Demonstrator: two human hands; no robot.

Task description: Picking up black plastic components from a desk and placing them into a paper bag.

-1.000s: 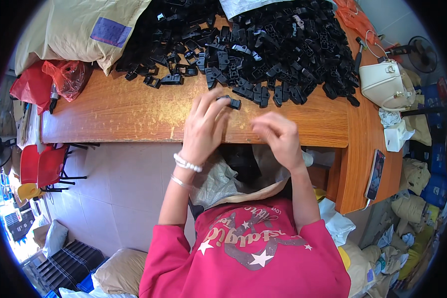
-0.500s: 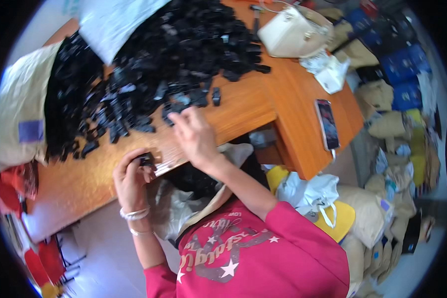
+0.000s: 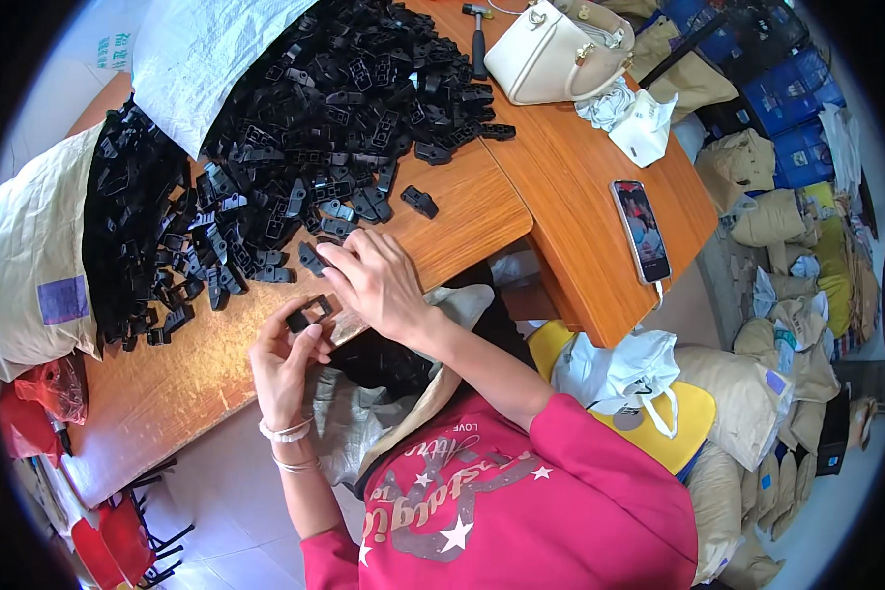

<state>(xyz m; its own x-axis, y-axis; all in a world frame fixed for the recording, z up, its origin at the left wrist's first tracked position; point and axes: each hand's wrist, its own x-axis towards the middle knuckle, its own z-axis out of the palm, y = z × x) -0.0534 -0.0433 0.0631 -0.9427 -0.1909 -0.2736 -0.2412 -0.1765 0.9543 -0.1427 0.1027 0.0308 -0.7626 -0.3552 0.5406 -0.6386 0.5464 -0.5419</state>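
Note:
Between the thumb and fingers of my left hand [image 3: 283, 356] is a black plastic frame-like part [image 3: 309, 313] with a square opening, held just above the table's front edge. My right hand [image 3: 376, 285] is to its right, thumb and forefinger closed on a second black plastic part [image 3: 314, 258] at the near edge of the heap. The big heap of black plastic parts [image 3: 344, 98] spreads over the table [image 3: 462, 211]. One loose black part [image 3: 420, 202] lies apart, right of the heap. An open sack [image 3: 354, 413] with black contents rests on my lap, below my hands.
A beige sack [image 3: 39, 236] and a white sack [image 3: 206, 59] spill parts at the left and back. Farther right are a hammer [image 3: 478, 41], a cream handbag [image 3: 551, 54], a tissue pack [image 3: 644, 128] and a phone [image 3: 641, 231] on a cable. Stuffed sacks [image 3: 737, 403] crowd the floor.
My right hand has closed on a black part at the heap's edge. My left hand has shifted slightly right and down, turning its part so the square opening shows.

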